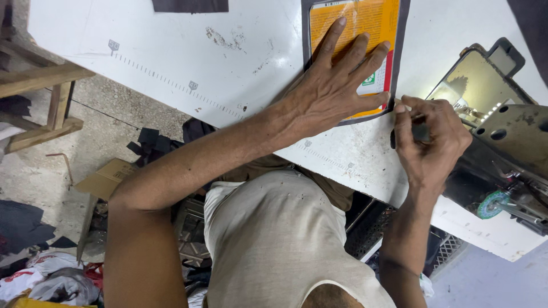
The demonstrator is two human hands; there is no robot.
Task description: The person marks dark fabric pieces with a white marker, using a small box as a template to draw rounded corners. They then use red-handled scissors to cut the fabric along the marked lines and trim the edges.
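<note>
White worktable (171, 51) with a printed ruler scale and scuffed patches, orange cardboard template (365, 23) over dark fabric piece (402, 51), another dark fabric piece (190, 5) at its far edge, black sewing machine (502, 142) at one end

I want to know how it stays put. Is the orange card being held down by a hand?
Yes, the left hand lies flat, fingers spread, on the orange card.

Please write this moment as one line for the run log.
left hand: flat on orange card over dark fabric | right hand: grips small tool at card edge | surface: white table | sewing machine at right
</note>
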